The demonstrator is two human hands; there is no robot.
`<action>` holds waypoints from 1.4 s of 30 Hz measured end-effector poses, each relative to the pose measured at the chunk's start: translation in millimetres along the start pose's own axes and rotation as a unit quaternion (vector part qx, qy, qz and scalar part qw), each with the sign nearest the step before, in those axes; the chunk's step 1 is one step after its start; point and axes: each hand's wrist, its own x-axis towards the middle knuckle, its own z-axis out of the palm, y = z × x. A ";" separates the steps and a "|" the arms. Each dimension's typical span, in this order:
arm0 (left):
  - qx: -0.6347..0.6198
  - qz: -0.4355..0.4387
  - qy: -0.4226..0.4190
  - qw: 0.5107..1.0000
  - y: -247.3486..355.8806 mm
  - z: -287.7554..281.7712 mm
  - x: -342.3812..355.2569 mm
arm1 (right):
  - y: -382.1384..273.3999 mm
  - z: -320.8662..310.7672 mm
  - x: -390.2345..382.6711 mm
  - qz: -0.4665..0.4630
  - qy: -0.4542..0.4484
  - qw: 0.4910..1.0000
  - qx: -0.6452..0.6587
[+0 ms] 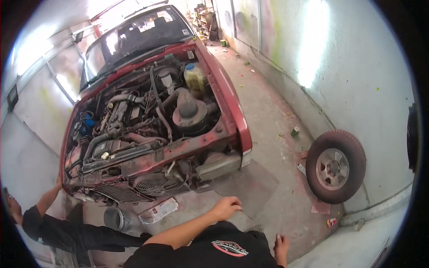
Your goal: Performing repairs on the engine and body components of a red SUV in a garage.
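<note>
My left hand (226, 208) reaches out over the floor in front of the truck's open engine bay. Its fingers are curled together, and I see nothing in them. Lower and to the right, my right hand (281, 245) is close to my body with bent fingers; no object shows in it. Neither hand touches the red truck (228, 89). The truck's hood is away from the bay and its grille is off, so the engine (123, 111), round air cleaner housing (187, 109), fluid reservoir (194, 77) and fan (154, 184) show.
At the left another person (80, 234) has a hand on the truck's front corner. A metal bucket (117, 218) and newspaper (159, 211) lie below the bumper area. A wheel with tyre (336, 167) leans against the right wall (353, 67). A small can (295, 131) stands near that wall.
</note>
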 end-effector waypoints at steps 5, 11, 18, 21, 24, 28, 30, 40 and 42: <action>-0.156 -0.024 -0.030 0.987 149.9 59.1 95.0 | -272.0 5.9 49.3 -0.208 -0.226 0.951 -0.040; -0.376 -0.001 0.031 0.926 187.9 67.5 231.8 | -418.6 -4.2 157.5 -0.360 -0.302 0.866 -0.171; -0.171 0.129 0.058 0.975 267.7 18.5 448.3 | -563.7 -13.3 341.5 -0.415 -0.259 0.851 -0.193; -0.117 0.176 0.088 0.973 297.4 -9.0 541.4 | -625.3 -0.1 409.2 -0.428 -0.233 0.860 -0.151; -0.138 0.159 0.091 0.973 316.8 -35.8 612.0 | -679.3 12.6 479.5 -0.424 -0.246 0.860 -0.139; -0.128 0.141 0.143 0.971 312.1 -77.4 710.1 | -754.0 58.0 587.3 -0.450 -0.288 0.824 -0.187; -0.084 0.134 0.202 0.967 300.0 -99.6 755.7 | -800.3 90.7 629.5 -0.475 -0.332 0.783 -0.225; -0.066 -0.067 0.621 0.778 328.7 -271.4 823.3 | -1060.7 267.8 825.1 -0.566 -0.446 0.625 -0.299; -0.080 -0.075 0.687 0.718 330.6 -285.7 822.2 | -1115.5 325.3 828.2 -0.611 -0.466 0.571 -0.288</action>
